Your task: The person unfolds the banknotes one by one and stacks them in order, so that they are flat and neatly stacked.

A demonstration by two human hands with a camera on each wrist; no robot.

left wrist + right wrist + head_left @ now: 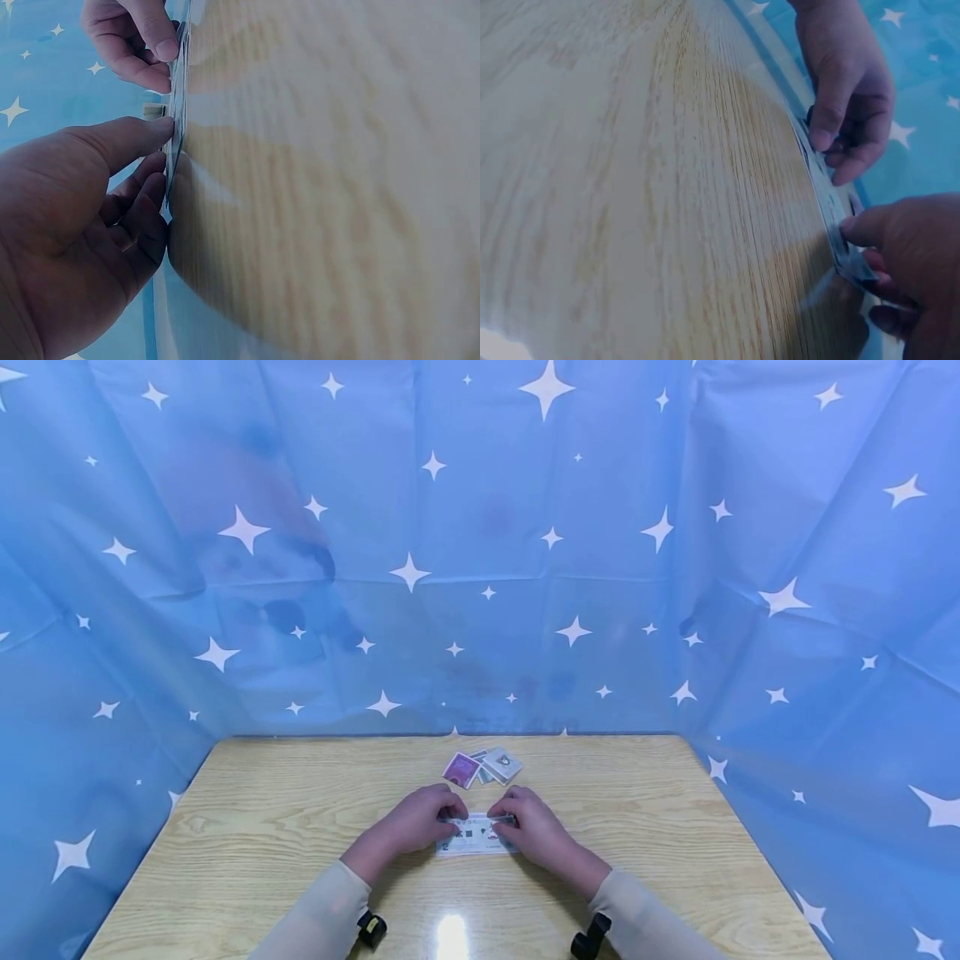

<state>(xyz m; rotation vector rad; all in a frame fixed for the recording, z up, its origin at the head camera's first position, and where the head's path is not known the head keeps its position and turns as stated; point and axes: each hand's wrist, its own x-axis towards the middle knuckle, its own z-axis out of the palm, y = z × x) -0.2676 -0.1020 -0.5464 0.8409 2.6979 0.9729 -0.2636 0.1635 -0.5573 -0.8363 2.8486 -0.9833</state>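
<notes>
A pale printed paper sheet (476, 847) lies low over the table in front of me, wider than it is deep. Small dark squares and a figure 2 are printed on it. My left hand (414, 821) pinches its left end, thumb on top and fingers curled at the far edge. At the other end, my right hand (534, 829) grips it the same way. Seen edge-on in the left wrist view, the sheet (178, 97) shows as thin layers. In the right wrist view its near corner (855, 270) bends up by the right fingers.
Beyond the hands lies a small group: a purple square packet or card (461, 770), with a pale card-like piece (502, 764) overlapping others beside it. The wooden table (300, 793) runs back to a blue star-patterned curtain (480, 527) that also hangs along both sides.
</notes>
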